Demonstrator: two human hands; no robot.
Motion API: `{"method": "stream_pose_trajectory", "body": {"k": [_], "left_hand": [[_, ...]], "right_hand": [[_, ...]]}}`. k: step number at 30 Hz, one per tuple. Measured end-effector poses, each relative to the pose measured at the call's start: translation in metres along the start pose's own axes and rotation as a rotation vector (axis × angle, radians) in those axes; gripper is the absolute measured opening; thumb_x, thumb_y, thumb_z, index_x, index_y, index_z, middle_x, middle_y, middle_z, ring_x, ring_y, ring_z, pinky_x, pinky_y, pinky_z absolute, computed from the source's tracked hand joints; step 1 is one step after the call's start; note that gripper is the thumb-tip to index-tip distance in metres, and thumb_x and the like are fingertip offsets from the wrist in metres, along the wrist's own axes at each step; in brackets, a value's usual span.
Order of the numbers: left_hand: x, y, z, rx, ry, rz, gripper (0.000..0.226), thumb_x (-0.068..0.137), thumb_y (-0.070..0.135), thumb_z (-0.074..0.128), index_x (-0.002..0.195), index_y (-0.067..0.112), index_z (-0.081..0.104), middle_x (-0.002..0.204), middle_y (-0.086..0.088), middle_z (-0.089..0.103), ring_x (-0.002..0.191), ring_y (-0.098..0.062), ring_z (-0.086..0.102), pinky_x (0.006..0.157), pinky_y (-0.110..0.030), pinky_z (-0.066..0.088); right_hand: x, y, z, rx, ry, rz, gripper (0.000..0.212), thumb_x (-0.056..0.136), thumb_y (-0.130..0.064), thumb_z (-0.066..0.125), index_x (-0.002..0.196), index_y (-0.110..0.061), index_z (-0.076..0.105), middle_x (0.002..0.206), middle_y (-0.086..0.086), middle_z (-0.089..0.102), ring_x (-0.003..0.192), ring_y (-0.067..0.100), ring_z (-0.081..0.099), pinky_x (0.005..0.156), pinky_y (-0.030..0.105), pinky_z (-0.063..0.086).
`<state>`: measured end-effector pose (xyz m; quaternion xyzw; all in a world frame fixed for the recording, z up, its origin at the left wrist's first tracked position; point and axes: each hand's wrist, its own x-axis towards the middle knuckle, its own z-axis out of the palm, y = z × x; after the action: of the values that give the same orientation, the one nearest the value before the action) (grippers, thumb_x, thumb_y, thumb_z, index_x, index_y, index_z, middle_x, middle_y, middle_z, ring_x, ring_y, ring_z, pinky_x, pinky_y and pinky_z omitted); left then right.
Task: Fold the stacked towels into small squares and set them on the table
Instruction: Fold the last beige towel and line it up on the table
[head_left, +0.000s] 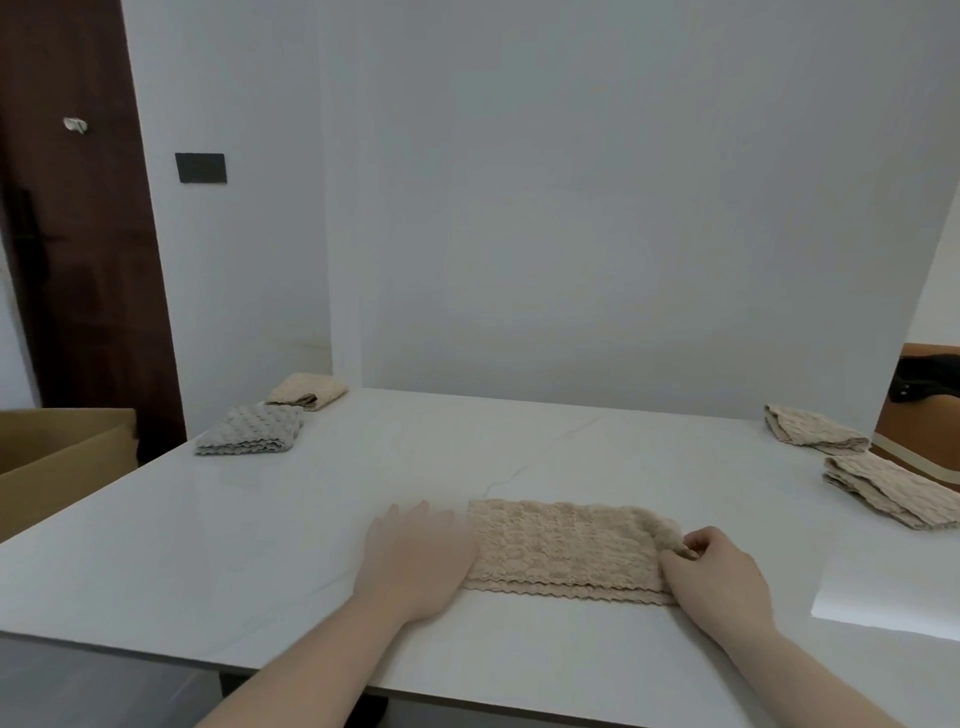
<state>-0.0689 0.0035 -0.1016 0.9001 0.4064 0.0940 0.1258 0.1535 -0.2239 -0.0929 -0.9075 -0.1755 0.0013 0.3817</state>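
The beige textured towel, folded into a long strip, lies near-centre on my white desk. My left hand presses flat; right hand fingers pinch the right end. I'd carry it across, matching edges.

Beige towel, knobbly weave, scalloped hems, lies flat near the front edge of the white table, folded into a long strip of doubled layers; its right end is bunched and lifted. Folded squares on the table: grey towel and beige towel behind it at far left, just beside each other. Two more beige folded towels at far right, and.
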Motion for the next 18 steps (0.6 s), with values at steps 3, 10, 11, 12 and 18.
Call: {"method": "stream_pose_trajectory", "body": {"k": [3, 10, 11, 12, 18], "left_hand": [[0.000, 0.000, 0.000, -0.007, 0.009, 0.000, 0.074, 0.093, 0.072, 0.027, 0.158, 0.037, 0.029, 0.170, 0.005, 0.017, 0.157, -0.031, 0.005, 0.127, -0.047, 0.004], [0.004, -0.002, 0.003, -0.016, 0.038, 0.007, 0.078, 0.087, 0.075, 0.024, 0.155, 0.037, 0.034, 0.167, 0.006, 0.025, 0.155, -0.029, 0.012, 0.125, -0.047, 0.008], [0.004, -0.003, 0.004, -0.020, 0.042, 0.008, 0.079, 0.087, 0.075, 0.023, 0.155, 0.037, 0.035, 0.166, 0.007, 0.026, 0.154, -0.029, 0.013, 0.125, -0.047, 0.009], [0.004, -0.003, 0.004, -0.023, 0.045, 0.010, 0.079, 0.087, 0.075, 0.023, 0.155, 0.037, 0.035, 0.166, 0.007, 0.026, 0.154, -0.029, 0.013, 0.125, -0.047, 0.009], [-0.002, -0.001, -0.001, -0.048, 0.039, 0.020, 0.072, 0.091, 0.070, 0.027, 0.154, 0.036, 0.036, 0.167, 0.005, 0.024, 0.156, -0.030, 0.008, 0.126, -0.047, 0.006]], "right_hand": [[-0.006, -0.002, -0.007, 0.198, 0.047, 0.021, 0.010, 0.082, -0.025, 0.067, 0.087, -0.026, 0.059, 0.087, -0.003, 0.069, 0.085, 0.021, 0.063, 0.084, 0.042, 0.052], [0.005, -0.010, -0.015, 0.367, -0.079, 0.098, 0.037, 0.080, -0.021, 0.072, 0.112, -0.024, 0.054, 0.101, 0.002, 0.071, 0.087, 0.025, 0.070, 0.088, 0.046, 0.057], [0.009, -0.016, -0.018, 0.395, -0.082, 0.108, 0.041, 0.083, -0.018, 0.072, 0.119, -0.020, 0.052, 0.101, 0.004, 0.071, 0.089, 0.025, 0.069, 0.089, 0.046, 0.057], [0.011, -0.023, -0.021, 0.429, -0.080, 0.114, 0.044, 0.084, -0.015, 0.071, 0.123, -0.018, 0.051, 0.101, 0.007, 0.071, 0.089, 0.025, 0.069, 0.088, 0.046, 0.057], [0.010, -0.072, -0.033, 0.650, -0.138, 0.060, 0.056, 0.085, -0.005, 0.068, 0.136, -0.016, 0.046, 0.106, 0.016, 0.068, 0.093, 0.026, 0.069, 0.074, 0.037, 0.059]]}}
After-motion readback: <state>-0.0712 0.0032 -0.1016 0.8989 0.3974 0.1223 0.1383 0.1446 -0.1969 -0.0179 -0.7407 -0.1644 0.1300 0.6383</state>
